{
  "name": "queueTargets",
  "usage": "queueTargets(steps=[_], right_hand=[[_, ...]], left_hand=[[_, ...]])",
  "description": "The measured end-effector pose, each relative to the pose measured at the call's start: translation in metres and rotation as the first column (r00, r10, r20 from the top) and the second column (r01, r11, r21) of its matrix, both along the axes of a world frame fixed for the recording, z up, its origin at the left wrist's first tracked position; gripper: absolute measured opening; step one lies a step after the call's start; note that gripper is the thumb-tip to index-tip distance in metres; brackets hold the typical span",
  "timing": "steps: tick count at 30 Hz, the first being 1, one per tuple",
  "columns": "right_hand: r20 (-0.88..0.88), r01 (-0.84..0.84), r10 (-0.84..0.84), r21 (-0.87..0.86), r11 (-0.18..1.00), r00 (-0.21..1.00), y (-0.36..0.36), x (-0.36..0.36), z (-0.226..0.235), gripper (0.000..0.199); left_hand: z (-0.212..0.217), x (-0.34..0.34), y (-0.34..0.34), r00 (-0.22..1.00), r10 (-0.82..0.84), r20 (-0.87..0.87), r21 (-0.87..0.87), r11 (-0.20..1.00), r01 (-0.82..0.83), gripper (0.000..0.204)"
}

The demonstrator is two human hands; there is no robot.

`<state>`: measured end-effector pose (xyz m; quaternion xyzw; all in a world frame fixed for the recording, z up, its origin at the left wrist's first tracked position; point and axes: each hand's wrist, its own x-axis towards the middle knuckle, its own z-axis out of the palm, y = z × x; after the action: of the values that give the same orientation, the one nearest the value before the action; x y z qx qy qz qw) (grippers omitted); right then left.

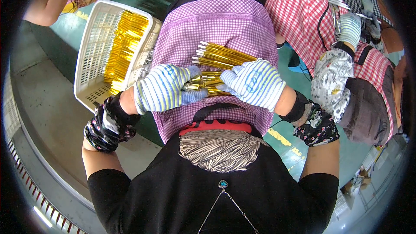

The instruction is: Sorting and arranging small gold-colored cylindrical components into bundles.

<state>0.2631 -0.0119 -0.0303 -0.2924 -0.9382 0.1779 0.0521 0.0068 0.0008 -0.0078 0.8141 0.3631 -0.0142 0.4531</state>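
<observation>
Your striped-knit-gloved right hand [253, 83] clasps slim, white-tipped gold rods [224, 55] crosswise, tips leftward, while your likewise gloved left hand [167, 87] straddles shiny-ended gold rods [209, 78], thumb and fingers apart, pinch unclear.

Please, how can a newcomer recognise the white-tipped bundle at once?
Over the purple checked apron, find the gloved right hand. Slim golden rods extend leftward from it; their white tips distinguish them from the metallic-ended rods lower in the picture.
</observation>
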Motion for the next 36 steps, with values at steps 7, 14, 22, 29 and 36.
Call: queueTargets(steps=[7, 14, 22, 29, 36], right_hand=[[-0.051, 0.026, -0.034, -0.139, 0.99, 0.998, 0.002, 0.006, -0.013, 0.029], [-0.017, 0.144, -0.156, -0.287, 0.947, 0.988, 0.003, 0.008, -0.006, 0.031], [-0.026, -0.007, 0.007, 0.023, 1.0, 1.0, 0.006, 0.009, -0.001, 0.025], [0.041, 0.196, -0.193, -0.331, 0.923, 0.98, 0.014, 0.011, 0.001, 0.035], [0.103, 0.272, -0.276, 0.051, 0.961, 0.956, 0.029, 0.025, -0.016, 0.028]], left_hand=[[-0.01, -0.002, 0.005, 0.997, 0.083, 0.008, -0.268, 0.96, -0.078, 0.031], [-0.015, -0.002, 0.003, 0.973, -0.202, -0.114, 0.645, 0.729, 0.227, 0.025], [0.0, -0.009, 0.009, 0.979, 0.198, -0.05, -0.58, 0.792, -0.189, 0.032], [-0.022, -0.01, 0.01, 0.976, -0.137, -0.167, 0.631, 0.746, 0.213, 0.031], [-0.031, -0.046, 0.026, 0.961, 0.266, -0.082, -0.02, 0.963, -0.268, 0.035]])
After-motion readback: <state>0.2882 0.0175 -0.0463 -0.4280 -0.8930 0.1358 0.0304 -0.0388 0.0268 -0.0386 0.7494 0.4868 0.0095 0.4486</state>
